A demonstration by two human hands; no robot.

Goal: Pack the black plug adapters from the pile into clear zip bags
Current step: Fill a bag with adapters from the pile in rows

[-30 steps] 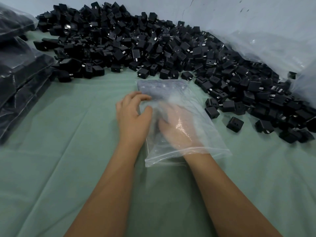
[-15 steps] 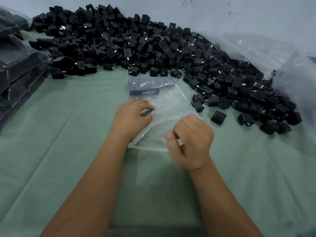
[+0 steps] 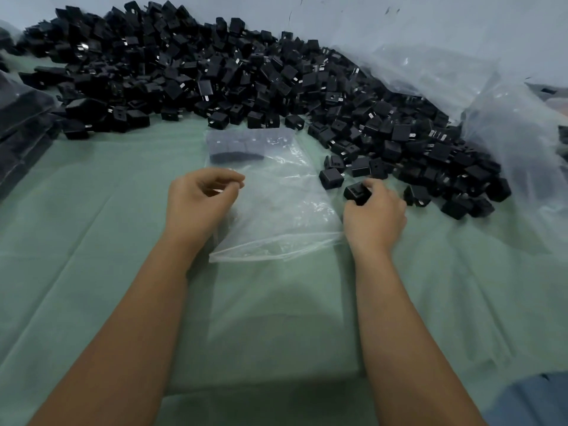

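1. Head view is showing the right hand (image 3: 373, 210) curling its fingers around one adapter (image 3: 356, 192) just right of the zip bag (image 3: 276, 198).
2. The left hand (image 3: 199, 201) is resting on the zip bag's left edge, fingers loosely curled; whether it is pinching the film, I cannot tell.
3. A row of adapters is lying at the zip bag's far end; the pile (image 3: 246, 75) is spreading beyond it.
4. The adapter is looking small, rigid and light, so gripping its flat sides should be working; the film is looking thin, limp and slippery, best taken at the mouth.
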